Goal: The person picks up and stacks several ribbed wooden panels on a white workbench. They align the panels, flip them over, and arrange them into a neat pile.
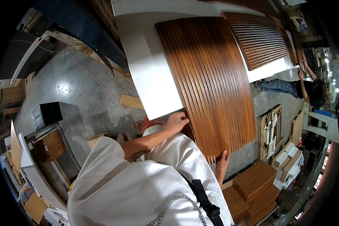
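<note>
A large brown ribbed wooden panel (pixel 214 86) lies in front of me, its near end reaching toward my body. At the near right corner, my right hand (pixel 222 161) grips the panel's edge, with the thumb on top and the other fingers mostly hidden. My left hand (pixel 177 121) is closed beside the panel's left edge, fingers curled together. What it holds, if anything, is hidden. Under the panel, a white sheet-like surface (pixel 148 75) shows along its left side.
Another ribbed panel (pixel 258 39) lies at the far right, where a person (pixel 309 87) in dark clothing stands reaching toward the panels. Stacked ribbed panels (pixel 252 192) sit low at right. A black box (pixel 48 113) stands at left, and a red cord (pixel 92 73) crosses the concrete floor.
</note>
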